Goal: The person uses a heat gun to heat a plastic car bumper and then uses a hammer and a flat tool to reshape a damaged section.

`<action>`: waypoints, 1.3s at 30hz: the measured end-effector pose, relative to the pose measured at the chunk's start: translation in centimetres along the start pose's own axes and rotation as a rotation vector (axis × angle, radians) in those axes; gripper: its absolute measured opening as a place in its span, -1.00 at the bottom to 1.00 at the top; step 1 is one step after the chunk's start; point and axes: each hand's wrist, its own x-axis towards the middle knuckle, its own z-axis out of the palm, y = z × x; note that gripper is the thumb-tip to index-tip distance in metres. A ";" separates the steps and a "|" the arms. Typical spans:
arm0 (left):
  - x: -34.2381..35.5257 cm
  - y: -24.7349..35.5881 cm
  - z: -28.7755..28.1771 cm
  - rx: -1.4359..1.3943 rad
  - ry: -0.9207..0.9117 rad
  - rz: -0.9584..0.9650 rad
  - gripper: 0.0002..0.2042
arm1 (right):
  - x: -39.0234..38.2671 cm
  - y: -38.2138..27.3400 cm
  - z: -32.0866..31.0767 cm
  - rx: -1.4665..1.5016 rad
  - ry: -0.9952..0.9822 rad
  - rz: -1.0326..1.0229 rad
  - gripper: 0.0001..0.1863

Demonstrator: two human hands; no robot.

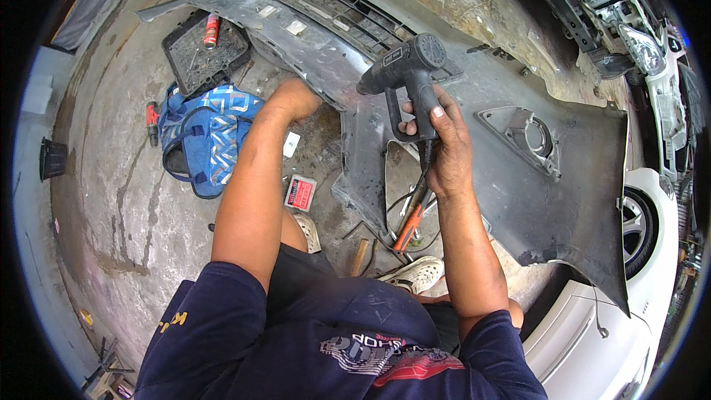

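Observation:
My right hand is wrapped around the handle of a black heat gun. Its nozzle points left, above the inner side of a large dark grey car bumper lying across the floor in front of me. My left hand is at the bumper's near left edge; its fingers are hidden, so I cannot see whether they grip that edge. From the base of the heat gun's handle a cord runs down past my right wrist.
A blue patterned bag lies left of my left arm, by a black tray with a red spray can. Near my feet are a red-labelled box and an orange-handled tool. A white car stands at right.

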 end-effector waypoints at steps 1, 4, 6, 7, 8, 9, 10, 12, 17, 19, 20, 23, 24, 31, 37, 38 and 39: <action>-0.4 0.3 0.2 0.011 0.003 0.003 -0.60 | 0.1 0.1 -0.1 0.002 -0.005 -0.004 -0.24; -1.1 1.1 0.5 0.028 -0.009 0.006 -0.64 | 0.4 0.4 0.0 0.079 -0.017 -0.004 -0.30; -1.1 1.1 0.5 0.022 -0.050 0.001 -0.57 | 0.6 0.6 0.3 0.122 -0.028 -0.003 -0.32; -0.7 0.8 0.6 0.020 -0.057 -0.014 -0.57 | 0.6 0.8 0.4 0.127 -0.036 -0.003 -0.31; -0.1 0.3 0.7 0.017 -0.064 -0.029 -0.57 | 0.7 0.9 0.6 0.133 -0.044 -0.003 -0.30; 0.1 0.3 0.8 0.014 -0.074 -0.040 -0.57 | 0.7 0.8 0.7 0.137 -0.043 0.000 -0.29; 0.2 0.3 0.9 0.012 -0.073 -0.038 -0.57 | 0.6 0.8 1.0 0.141 -0.043 0.003 -0.28; 0.2 0.3 1.1 0.009 -0.067 -0.038 -0.58 | 0.7 0.9 1.2 0.149 -0.052 0.000 -0.26; -1.1 1.6 0.9 0.004 -0.066 -0.010 -0.61 | 0.9 1.4 1.2 0.157 -0.053 -0.015 -0.25; -1.5 1.8 0.7 -0.013 -0.052 0.001 -0.61 | 0.9 1.4 1.3 0.165 -0.058 -0.015 -0.25; -1.4 1.7 0.7 -0.018 -0.047 0.003 -0.61 | 0.9 1.4 1.3 0.169 -0.060 -0.015 -0.25; -1.1 1.3 0.9 -0.026 -0.041 0.016 -0.61 | 0.8 1.4 1.3 0.157 -0.059 -0.016 -0.25; -1.0 1.2 1.0 -0.027 -0.041 0.022 -0.61 | 0.8 1.5 1.3 0.158 -0.052 -0.011 -0.26; -0.6 1.3 0.9 0.021 -0.074 0.005 -0.61 | 0.3 1.0 0.4 0.121 0.015 0.009 -0.31; -0.6 1.5 0.6 0.024 -0.094 0.013 -0.62 | -1.0 -0.2 -0.8 0.054 0.057 -0.002 -0.32; -0.5 1.5 0.7 0.029 -0.099 0.013 -0.62 | -1.3 -0.5 -1.0 0.043 0.065 0.000 -0.31; -0.3 1.3 0.7 0.033 -0.103 0.012 -0.63 | -1.6 -0.7 -1.2 0.033 0.072 0.002 -0.31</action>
